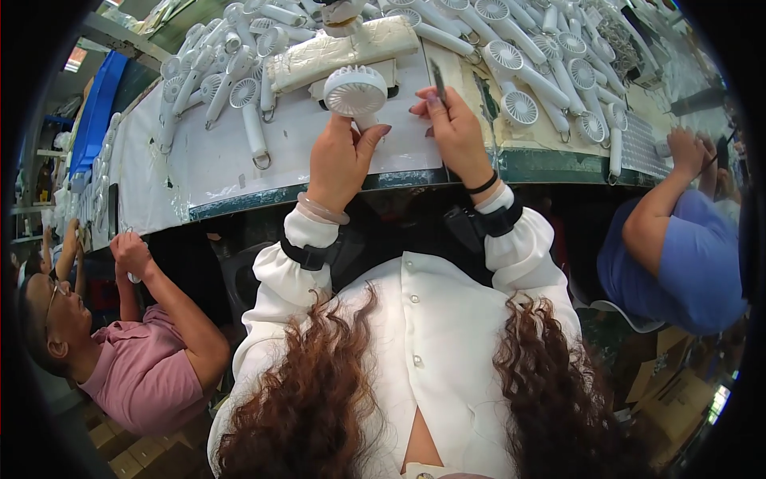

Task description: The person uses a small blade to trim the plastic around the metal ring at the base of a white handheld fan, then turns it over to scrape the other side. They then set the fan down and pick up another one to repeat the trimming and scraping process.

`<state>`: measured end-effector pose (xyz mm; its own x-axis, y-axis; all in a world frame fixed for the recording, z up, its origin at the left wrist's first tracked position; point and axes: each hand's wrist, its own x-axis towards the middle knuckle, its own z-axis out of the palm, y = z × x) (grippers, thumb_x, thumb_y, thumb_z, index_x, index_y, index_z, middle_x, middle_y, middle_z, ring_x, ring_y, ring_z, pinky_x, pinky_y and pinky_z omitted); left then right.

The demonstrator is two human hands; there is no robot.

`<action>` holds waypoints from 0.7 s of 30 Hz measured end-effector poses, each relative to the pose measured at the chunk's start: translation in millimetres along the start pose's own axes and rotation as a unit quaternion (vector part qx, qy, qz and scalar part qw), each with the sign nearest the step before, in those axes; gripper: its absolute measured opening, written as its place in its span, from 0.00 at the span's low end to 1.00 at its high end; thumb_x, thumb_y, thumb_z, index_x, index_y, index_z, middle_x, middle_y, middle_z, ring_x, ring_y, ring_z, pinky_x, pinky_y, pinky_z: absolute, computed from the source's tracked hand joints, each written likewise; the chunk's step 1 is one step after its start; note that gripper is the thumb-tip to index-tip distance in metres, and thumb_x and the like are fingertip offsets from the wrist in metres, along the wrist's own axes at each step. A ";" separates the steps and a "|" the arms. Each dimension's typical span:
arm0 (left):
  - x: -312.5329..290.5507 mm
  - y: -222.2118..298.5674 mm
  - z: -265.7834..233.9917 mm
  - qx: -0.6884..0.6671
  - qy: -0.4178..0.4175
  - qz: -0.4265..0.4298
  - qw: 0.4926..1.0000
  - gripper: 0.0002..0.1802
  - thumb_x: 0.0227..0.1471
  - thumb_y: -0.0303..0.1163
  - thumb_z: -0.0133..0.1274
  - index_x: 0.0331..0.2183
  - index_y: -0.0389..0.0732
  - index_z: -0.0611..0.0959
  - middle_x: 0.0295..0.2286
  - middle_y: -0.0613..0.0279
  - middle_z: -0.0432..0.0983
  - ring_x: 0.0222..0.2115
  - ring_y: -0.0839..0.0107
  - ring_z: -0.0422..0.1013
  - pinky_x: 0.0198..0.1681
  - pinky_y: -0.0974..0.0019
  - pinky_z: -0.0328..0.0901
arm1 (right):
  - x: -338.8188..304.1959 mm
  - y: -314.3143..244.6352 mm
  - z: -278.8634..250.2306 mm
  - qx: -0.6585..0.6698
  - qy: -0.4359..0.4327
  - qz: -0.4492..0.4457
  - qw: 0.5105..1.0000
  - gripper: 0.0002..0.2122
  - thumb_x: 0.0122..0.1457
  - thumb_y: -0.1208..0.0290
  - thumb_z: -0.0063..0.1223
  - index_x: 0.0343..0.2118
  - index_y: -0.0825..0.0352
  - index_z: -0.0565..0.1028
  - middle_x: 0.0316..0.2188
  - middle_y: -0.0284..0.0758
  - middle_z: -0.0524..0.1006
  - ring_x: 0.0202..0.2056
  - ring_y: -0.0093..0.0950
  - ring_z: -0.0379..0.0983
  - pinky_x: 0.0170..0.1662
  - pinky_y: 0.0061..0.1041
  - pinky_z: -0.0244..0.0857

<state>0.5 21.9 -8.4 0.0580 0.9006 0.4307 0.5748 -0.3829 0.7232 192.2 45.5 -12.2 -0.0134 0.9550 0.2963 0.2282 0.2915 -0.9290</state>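
My left hand (338, 162) is wrapped round the handle of a white handheld fan (355, 91). The fan's round, slotted head points up above my fingers. In my right hand (457, 134) is a slim, dark, pointed tool (437, 78), pinched between thumb and fingers with its tip away from me. Its exact kind does not show. The two hands are apart over the front of the table, and the tool does not touch the fan. Just beyond the fan lies a long cream-coloured block (345, 53) with a wrinkled covering.
White handheld fans (550, 60) are heaped at the back right, and more fans (231, 68) at the back left. One fan (253, 132) lies nearer on the white tabletop (207, 168). A person in pink (152, 359) sits left, another in blue (678, 247) right.
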 end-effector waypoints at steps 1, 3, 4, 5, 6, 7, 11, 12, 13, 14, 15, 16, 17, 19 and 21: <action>3.5 0.8 -1.7 0.000 -0.011 -0.006 1.000 0.23 0.54 0.43 0.62 0.41 0.35 0.75 0.22 0.54 0.74 0.21 0.59 0.71 0.26 0.59 0.65 | -0.1 -0.2 -2.9 0.112 -0.019 0.091 0.989 0.12 0.70 0.64 0.44 0.45 0.67 0.75 0.29 0.31 0.79 0.29 0.17 0.70 0.34 0.17 0.66; 12.2 5.4 -4.8 0.003 -0.030 -0.015 0.999 0.24 0.54 0.44 0.63 0.41 0.35 0.75 0.23 0.54 0.74 0.21 0.59 0.71 0.26 0.59 0.65 | 1.2 1.8 -5.6 0.109 -0.021 0.079 0.991 0.12 0.71 0.64 0.43 0.45 0.67 0.75 0.29 0.30 0.79 0.29 0.16 0.70 0.34 0.16 0.65; 12.3 7.4 -4.9 0.004 -0.031 -0.015 0.999 0.24 0.54 0.44 0.63 0.41 0.35 0.75 0.23 0.54 0.74 0.21 0.59 0.71 0.26 0.59 0.65 | 1.2 2.8 -6.1 0.106 -0.024 0.067 0.992 0.12 0.71 0.64 0.43 0.45 0.67 0.75 0.29 0.30 0.79 0.29 0.15 0.70 0.34 0.15 0.65; 11.9 10.1 -4.4 0.009 -0.047 -0.018 0.999 0.24 0.54 0.44 0.62 0.41 0.35 0.75 0.23 0.54 0.74 0.21 0.59 0.71 0.26 0.59 0.65 | 0.4 3.6 -6.6 0.104 -0.028 0.054 0.993 0.12 0.71 0.64 0.42 0.45 0.67 0.75 0.29 0.29 0.78 0.29 0.14 0.69 0.35 0.14 0.65; 11.1 13.0 -4.0 0.015 -0.064 -0.021 0.998 0.24 0.54 0.44 0.62 0.42 0.35 0.75 0.23 0.54 0.74 0.22 0.59 0.71 0.26 0.59 0.65 | -1.6 4.4 -7.2 0.106 -0.027 0.053 0.993 0.12 0.71 0.64 0.42 0.45 0.67 0.75 0.29 0.29 0.78 0.29 0.14 0.69 0.35 0.14 0.65; 13.0 14.6 -5.0 0.022 -0.080 -0.021 0.996 0.24 0.55 0.44 0.61 0.42 0.35 0.75 0.23 0.54 0.74 0.22 0.59 0.71 0.27 0.60 0.65 | -2.0 5.2 -7.3 0.106 -0.026 0.051 0.993 0.12 0.71 0.64 0.42 0.45 0.67 0.75 0.28 0.29 0.78 0.29 0.15 0.69 0.34 0.14 0.65; -5.9 -15.0 -2.3 -0.007 -0.081 -0.029 0.996 0.22 0.58 0.44 0.58 0.43 0.36 0.75 0.23 0.54 0.74 0.23 0.58 0.71 0.29 0.59 0.66 | -1.6 3.1 -6.6 0.102 -0.022 0.045 0.994 0.12 0.71 0.64 0.42 0.45 0.67 0.74 0.28 0.29 0.78 0.28 0.15 0.69 0.34 0.15 0.65; -5.6 -12.2 -3.2 -0.007 -0.084 -0.028 0.996 0.22 0.58 0.44 0.58 0.43 0.36 0.75 0.23 0.54 0.74 0.23 0.58 0.71 0.29 0.59 0.66 | 0.9 1.5 -6.0 0.098 -0.026 0.041 0.994 0.12 0.71 0.65 0.42 0.45 0.68 0.74 0.27 0.29 0.78 0.28 0.15 0.69 0.34 0.15 0.65; -3.7 -7.2 -5.3 -0.032 -0.080 -0.015 0.996 0.21 0.59 0.44 0.57 0.42 0.36 0.76 0.23 0.54 0.74 0.23 0.58 0.72 0.29 0.59 0.66 | 1.3 1.0 -6.4 0.094 -0.031 0.036 0.994 0.12 0.71 0.65 0.42 0.45 0.68 0.74 0.27 0.29 0.77 0.28 0.14 0.69 0.34 0.15 0.65; -1.9 -2.2 -7.5 -0.058 -0.077 -0.001 0.995 0.20 0.59 0.44 0.55 0.42 0.36 0.76 0.24 0.54 0.75 0.23 0.57 0.72 0.30 0.58 0.66 | -0.2 2.0 -7.1 0.094 -0.029 0.037 0.994 0.12 0.71 0.65 0.42 0.45 0.68 0.74 0.27 0.29 0.77 0.28 0.14 0.69 0.34 0.15 0.65; -1.7 0.5 -8.7 -0.084 -0.072 0.012 0.994 0.20 0.60 0.44 0.54 0.42 0.36 0.77 0.24 0.53 0.75 0.23 0.57 0.72 0.30 0.58 0.66 | -2.0 3.8 -7.4 0.089 -0.027 0.039 0.995 0.12 0.71 0.65 0.42 0.45 0.68 0.74 0.27 0.29 0.77 0.28 0.15 0.69 0.34 0.15 0.65; -3.0 0.9 -9.4 -0.084 -0.074 0.013 0.994 0.20 0.60 0.44 0.54 0.42 0.36 0.77 0.24 0.53 0.75 0.23 0.57 0.72 0.30 0.58 0.66 | -3.7 5.5 -7.7 0.083 -0.026 0.041 0.995 0.12 0.71 0.65 0.42 0.44 0.68 0.74 0.27 0.29 0.77 0.28 0.15 0.68 0.34 0.15 0.65; -3.7 0.7 -11.3 -0.071 -0.087 0.010 0.994 0.19 0.61 0.44 0.53 0.41 0.36 0.78 0.25 0.53 0.76 0.24 0.57 0.72 0.31 0.58 0.66 | -4.5 6.0 -7.6 0.078 -0.023 0.042 0.996 0.12 0.71 0.65 0.42 0.44 0.68 0.74 0.27 0.29 0.77 0.27 0.15 0.68 0.34 0.15 0.65; -4.7 0.5 -14.7 -0.044 -0.114 0.004 0.993 0.18 0.62 0.43 0.52 0.40 0.36 0.79 0.26 0.53 0.77 0.25 0.56 0.73 0.32 0.58 0.67 | -4.3 5.4 -6.9 0.075 -0.021 0.036 0.996 0.12 0.71 0.65 0.42 0.44 0.68 0.74 0.27 0.29 0.77 0.27 0.15 0.68 0.34 0.15 0.65; -4.6 3.1 -18.3 -0.043 -0.122 0.010 0.991 0.17 0.62 0.42 0.52 0.40 0.36 0.79 0.27 0.53 0.77 0.26 0.56 0.73 0.32 0.59 0.67 | -3.7 4.7 -6.2 0.067 -0.021 0.023 0.997 0.12 0.71 0.66 0.42 0.44 0.68 0.74 0.26 0.29 0.77 0.27 0.15 0.68 0.34 0.16 0.65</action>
<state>-12.9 12.9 1.8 0.2711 0.9115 0.3092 0.5002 -0.4079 0.7638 199.4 43.0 -16.2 -0.0471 0.9681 0.2462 0.0983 0.2498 -0.9633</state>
